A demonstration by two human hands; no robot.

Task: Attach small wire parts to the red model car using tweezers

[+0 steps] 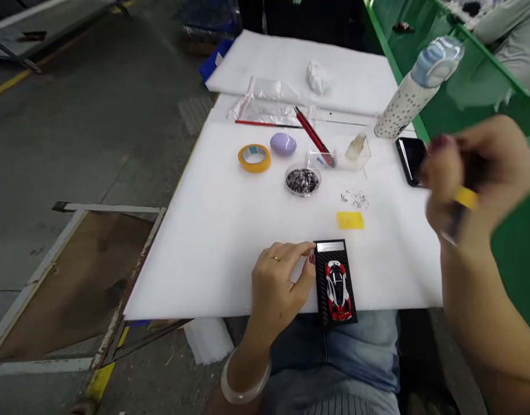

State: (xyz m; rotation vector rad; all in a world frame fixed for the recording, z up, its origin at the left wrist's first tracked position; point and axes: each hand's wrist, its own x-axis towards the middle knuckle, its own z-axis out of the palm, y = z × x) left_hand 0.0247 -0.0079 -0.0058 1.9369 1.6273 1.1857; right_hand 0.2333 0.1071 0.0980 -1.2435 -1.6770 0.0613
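A red, white and black model car (337,291) sits on a black display base (323,288) at the table's front edge, with a silver label plate at the far end. My left hand (279,282) lies at the base's left side, thumb and index finger closed against its edge near the label. My right hand (485,167), smeared by motion, is raised at the right above the table. Its fingers are closed around a dark tool with a yellow band (465,197); the exact kind is blurred. Beyond the base lie a yellow tape piece (350,220) and tiny dark slivers (355,199).
On the white foam-covered table (195,253) are a round dish of black bits (303,181), a yellow tape roll (254,158), a purple egg-shaped thing (283,144), a red craft knife (314,135), a clear tray (364,155), a phone (410,161) and a dotted bottle (414,95).
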